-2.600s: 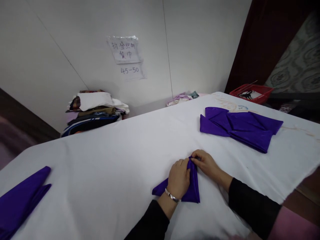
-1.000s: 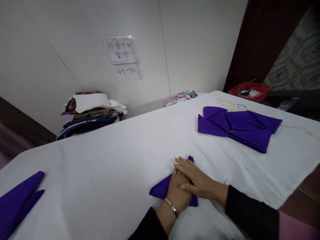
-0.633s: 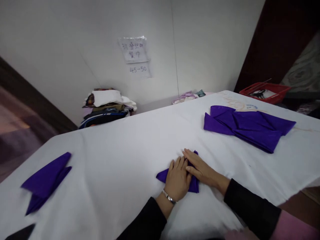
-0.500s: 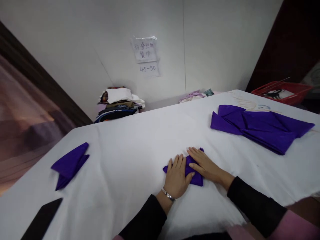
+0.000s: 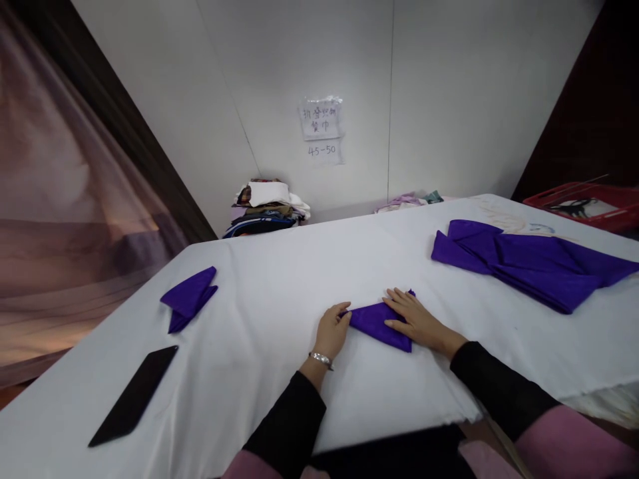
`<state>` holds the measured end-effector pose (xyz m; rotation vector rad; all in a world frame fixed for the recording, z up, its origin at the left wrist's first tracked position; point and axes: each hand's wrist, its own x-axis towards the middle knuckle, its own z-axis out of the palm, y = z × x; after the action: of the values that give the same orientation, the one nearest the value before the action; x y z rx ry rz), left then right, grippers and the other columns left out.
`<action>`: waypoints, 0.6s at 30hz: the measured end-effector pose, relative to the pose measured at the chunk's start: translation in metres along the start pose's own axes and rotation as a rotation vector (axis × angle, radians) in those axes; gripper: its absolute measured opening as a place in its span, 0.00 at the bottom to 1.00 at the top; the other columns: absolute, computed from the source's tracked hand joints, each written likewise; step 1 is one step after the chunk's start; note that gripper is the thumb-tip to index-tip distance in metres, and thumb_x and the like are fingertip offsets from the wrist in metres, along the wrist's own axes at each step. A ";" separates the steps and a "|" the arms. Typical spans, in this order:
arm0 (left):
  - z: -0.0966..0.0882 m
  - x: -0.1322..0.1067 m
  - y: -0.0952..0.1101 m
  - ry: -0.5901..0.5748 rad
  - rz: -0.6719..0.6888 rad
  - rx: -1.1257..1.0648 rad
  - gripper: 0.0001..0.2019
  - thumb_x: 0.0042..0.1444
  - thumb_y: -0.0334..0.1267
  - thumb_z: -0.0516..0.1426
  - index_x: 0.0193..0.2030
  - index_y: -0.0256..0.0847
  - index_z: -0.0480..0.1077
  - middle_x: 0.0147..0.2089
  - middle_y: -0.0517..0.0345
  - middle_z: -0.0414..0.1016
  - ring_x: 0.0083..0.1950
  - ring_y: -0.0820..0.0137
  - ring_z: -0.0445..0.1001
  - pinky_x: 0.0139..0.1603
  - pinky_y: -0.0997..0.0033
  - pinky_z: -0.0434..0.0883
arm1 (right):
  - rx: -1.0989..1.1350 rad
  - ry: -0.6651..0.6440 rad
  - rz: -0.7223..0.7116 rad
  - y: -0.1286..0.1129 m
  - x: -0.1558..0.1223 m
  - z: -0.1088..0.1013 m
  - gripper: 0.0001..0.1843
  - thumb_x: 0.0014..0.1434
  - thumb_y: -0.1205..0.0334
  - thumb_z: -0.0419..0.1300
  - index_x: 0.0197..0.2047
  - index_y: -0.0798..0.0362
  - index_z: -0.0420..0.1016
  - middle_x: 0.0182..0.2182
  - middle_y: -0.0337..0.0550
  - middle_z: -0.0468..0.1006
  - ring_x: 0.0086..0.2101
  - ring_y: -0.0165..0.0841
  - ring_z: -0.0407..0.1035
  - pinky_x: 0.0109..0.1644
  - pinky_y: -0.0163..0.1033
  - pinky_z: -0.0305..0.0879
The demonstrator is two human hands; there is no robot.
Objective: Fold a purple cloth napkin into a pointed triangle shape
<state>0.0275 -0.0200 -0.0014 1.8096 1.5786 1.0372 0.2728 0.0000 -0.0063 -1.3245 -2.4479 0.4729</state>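
Note:
In front of me a purple cloth napkin (image 5: 373, 320), folded into a narrow pointed shape, lies on the white tablecloth (image 5: 279, 293). My left hand (image 5: 333, 330) pinches its left tip between thumb and fingers. On the napkin's right part my right hand (image 5: 413, 318) rests flat with the fingers stretched out, covering some of that end. A second folded purple napkin (image 5: 190, 296) lies to the left, apart from both hands. More purple cloth (image 5: 544, 263), loosely folded, is spread at the right.
A flat black board (image 5: 134, 396) lies at the front left. Behind the table sits a stack of folded clothes (image 5: 269, 206), with lilac cloth (image 5: 404, 201) farther right. A red basket (image 5: 614, 216) stands at the far right. Paper signs (image 5: 322, 126) hang on the wall.
My left hand has gone from lying flat on the napkin to pinching its left tip. My right hand stays on the napkin. The camera view has shifted left.

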 end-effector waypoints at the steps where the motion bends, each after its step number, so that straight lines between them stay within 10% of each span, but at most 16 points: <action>1: 0.002 0.001 -0.002 -0.002 -0.011 -0.022 0.15 0.56 0.36 0.51 0.49 0.40 0.69 0.40 0.55 0.74 0.40 0.70 0.72 0.43 0.68 0.69 | -0.020 -0.004 0.001 0.000 0.000 0.000 0.36 0.59 0.39 0.45 0.64 0.50 0.52 0.64 0.50 0.48 0.63 0.44 0.38 0.64 0.55 0.37; 7: 0.002 0.003 -0.006 -0.059 -0.018 -0.021 0.13 0.55 0.37 0.53 0.46 0.41 0.71 0.32 0.60 0.74 0.32 0.72 0.71 0.36 0.72 0.69 | -0.126 -0.046 0.001 -0.003 0.000 -0.002 0.37 0.59 0.37 0.42 0.65 0.49 0.51 0.65 0.49 0.47 0.63 0.44 0.38 0.64 0.54 0.35; 18: -0.005 -0.010 0.014 0.000 0.063 0.292 0.06 0.52 0.34 0.55 0.35 0.45 0.72 0.33 0.61 0.77 0.42 0.67 0.70 0.62 0.54 0.47 | -0.169 -0.075 0.086 -0.004 -0.002 -0.007 0.39 0.58 0.34 0.39 0.65 0.50 0.50 0.65 0.48 0.46 0.64 0.43 0.37 0.63 0.54 0.36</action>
<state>0.0318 -0.0333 0.0106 2.0621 1.7571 0.8687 0.2739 -0.0026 0.0019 -1.5101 -2.5481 0.3476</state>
